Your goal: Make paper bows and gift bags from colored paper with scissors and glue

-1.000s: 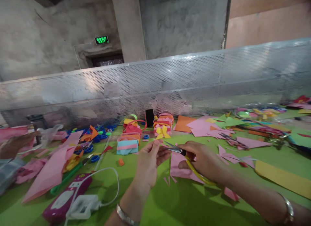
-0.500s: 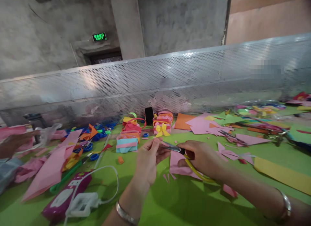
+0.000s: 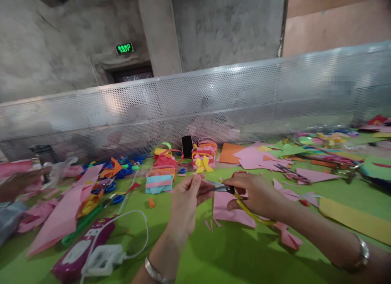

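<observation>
Near the middle of the view, my left hand [image 3: 186, 204] is closed in a pinch, thumb against forefinger. What it pinches looks like a small piece of pink paper [image 3: 211, 182], mostly hidden by the fingers. My right hand [image 3: 255, 194] grips scissors with yellow handles [image 3: 249, 210]. Their blades point left, parted, close to the left fingertips. Under the scissors lies a pink paper sheet [image 3: 232, 215], with several thin pink slivers [image 3: 210, 225] beside it. A folded pink paper piece [image 3: 288, 237] rests below my right forearm.
Small paper bags, one blue [image 3: 159, 183] and one with a yellow bow [image 3: 204, 164], stand ahead by a phone [image 3: 187, 147]. A purple glue gun [image 3: 82, 249] and white cable lie left. At far left is another person's hand [image 3: 23, 182]. A perforated metal panel [image 3: 183, 105] stands behind.
The scissors have opened: their blades and handles are further apart, and my right hand has spread a little. My left hand has stayed nearly in place.
</observation>
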The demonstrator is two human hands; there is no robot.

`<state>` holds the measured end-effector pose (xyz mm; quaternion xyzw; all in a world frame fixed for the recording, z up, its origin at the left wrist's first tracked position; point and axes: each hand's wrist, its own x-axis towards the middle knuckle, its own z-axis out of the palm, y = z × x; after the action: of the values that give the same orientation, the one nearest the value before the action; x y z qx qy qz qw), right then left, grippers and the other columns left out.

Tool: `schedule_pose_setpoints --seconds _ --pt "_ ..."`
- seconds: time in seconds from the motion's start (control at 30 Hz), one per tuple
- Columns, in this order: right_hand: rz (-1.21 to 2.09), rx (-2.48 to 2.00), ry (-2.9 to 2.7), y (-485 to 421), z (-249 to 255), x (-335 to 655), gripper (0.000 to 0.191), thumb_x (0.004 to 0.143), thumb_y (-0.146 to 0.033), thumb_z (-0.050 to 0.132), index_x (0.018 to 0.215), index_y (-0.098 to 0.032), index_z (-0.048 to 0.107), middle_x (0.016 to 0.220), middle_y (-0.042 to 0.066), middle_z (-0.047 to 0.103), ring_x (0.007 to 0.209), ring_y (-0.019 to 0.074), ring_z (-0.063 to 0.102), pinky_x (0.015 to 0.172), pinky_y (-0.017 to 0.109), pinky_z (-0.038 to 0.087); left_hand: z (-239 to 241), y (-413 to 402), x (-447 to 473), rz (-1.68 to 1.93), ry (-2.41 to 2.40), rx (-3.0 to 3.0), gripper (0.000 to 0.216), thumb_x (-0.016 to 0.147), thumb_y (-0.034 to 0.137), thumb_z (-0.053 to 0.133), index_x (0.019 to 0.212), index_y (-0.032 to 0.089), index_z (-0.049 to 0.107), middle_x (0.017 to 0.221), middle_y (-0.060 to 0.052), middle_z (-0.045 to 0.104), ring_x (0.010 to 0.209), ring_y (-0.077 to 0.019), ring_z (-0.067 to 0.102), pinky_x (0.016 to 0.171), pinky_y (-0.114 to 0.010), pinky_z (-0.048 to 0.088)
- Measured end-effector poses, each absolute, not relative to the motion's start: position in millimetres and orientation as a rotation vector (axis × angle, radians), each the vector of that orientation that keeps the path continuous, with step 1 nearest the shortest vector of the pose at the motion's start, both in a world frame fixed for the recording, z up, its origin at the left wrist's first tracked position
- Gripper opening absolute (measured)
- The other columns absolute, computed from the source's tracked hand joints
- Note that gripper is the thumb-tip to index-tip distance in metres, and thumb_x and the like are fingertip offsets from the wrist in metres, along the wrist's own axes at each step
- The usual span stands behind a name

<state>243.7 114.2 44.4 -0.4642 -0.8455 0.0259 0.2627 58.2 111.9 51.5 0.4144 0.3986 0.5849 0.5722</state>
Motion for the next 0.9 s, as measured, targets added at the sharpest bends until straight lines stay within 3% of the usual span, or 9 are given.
schedule_pose_setpoints --seconds 0.43,0.67,0.9 --pt "0.126 -1.346 -2.224 106.8 43.0 232.3 0.013 0.074 -0.033 0.062 0.077 -0.02 0.064 0.064 -0.001 0.056 0.057 0.0127 0.047 0.051 0.022 0.029 52.1 110.9 59.2 1.365 0.954 0.955 0.016 0.075 0.026 0.066 0.082 0.012 0.065 0.067 -0.005 0.07 0.057 -0.0143 0.067 0.056 -0.024 0.056" --pt "0.055 -1.385 -2.224 106.4 42.6 230.8 0.018 0.075 -0.036 0.062 0.085 -0.022 0.067 0.066 0.0 0.059 0.057 0.014 0.049 0.051 0.023 0.028 51.8 110.0 59.4 1.364 0.958 0.943 0.013 0.078 0.024 0.064 0.081 0.011 0.064 0.067 -0.005 0.07 0.056 -0.0137 0.067 0.055 -0.023 0.056" --pt "0.036 -1.406 -2.228 107.3 40.9 231.2 0.017 0.075 -0.039 0.062 0.08 -0.023 0.066 0.062 -0.001 0.058 0.054 0.0126 0.048 0.049 0.022 0.025 52.4 110.1 60.3 1.372 0.959 0.921 0.01 0.079 0.021 0.062 0.079 0.012 0.064 0.064 -0.004 0.069 0.055 -0.0134 0.066 0.055 -0.023 0.056"
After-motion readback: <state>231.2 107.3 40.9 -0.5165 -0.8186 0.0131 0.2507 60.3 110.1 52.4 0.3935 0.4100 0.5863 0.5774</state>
